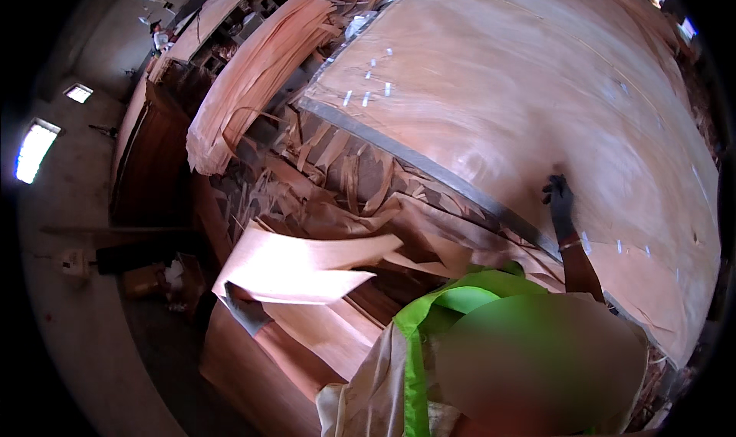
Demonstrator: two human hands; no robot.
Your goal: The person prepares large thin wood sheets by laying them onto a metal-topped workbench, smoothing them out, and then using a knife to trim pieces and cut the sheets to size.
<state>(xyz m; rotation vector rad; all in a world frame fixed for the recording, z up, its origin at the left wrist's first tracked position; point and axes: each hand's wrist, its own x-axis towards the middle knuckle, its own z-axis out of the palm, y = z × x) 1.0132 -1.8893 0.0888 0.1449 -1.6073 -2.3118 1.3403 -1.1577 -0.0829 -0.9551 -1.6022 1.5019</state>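
My left hand (248,313), in a grey glove, is closed on a pale curling piece of wood veneer (295,264) at the lower left. The veneer hides most of its fingers. Out to the right, my right hand (561,199) wears a dark glove. It is over a large light-brown veneer sheet (460,77), with fingers bent but apart and nothing visible in them. Small pale tape strips (366,98) show on this sheet, at its far left corner and along the near edge. A grey metal edge (429,169) runs along the table beneath it.
Torn veneer scraps (345,169) are heaped between me and the table. Beyond them lies a thick bundle of reddish veneer (261,77). A dark brown stack (149,153) stands farther left. A bright green strap or cloth (418,345) crosses my clothing.
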